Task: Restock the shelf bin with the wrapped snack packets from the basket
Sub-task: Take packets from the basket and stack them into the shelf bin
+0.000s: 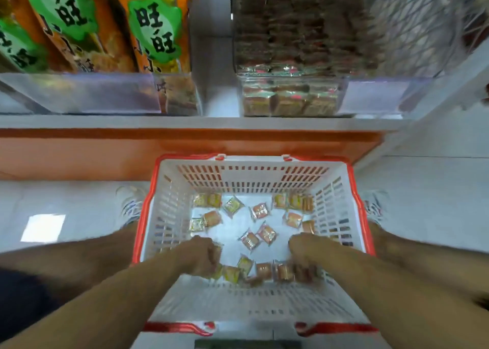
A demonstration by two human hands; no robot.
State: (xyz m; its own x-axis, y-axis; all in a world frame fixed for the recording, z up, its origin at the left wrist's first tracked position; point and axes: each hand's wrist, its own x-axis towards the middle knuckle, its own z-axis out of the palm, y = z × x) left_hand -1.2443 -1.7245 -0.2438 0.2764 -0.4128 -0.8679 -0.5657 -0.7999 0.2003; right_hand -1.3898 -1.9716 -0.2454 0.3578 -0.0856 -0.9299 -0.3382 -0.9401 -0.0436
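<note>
Bin: I see the clear plastic shelf bin [291,94] part-filled; room left
Basket: white slotted basket with red rim [354,190]; many small wrapped snack packets [266,233] remain
Hands: left hand [203,256], right hand [304,256] curled among packets; blurred, grip unclear

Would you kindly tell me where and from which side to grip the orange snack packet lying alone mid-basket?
I'd take the orange snack packet from straight above, pinching across its two long edges. It lies flat on the basket floor, tilted diagonally, with bare floor around most of it. Only its neighbour packet sits close, up and to the right, so a sideways approach looks awkward.
</note>
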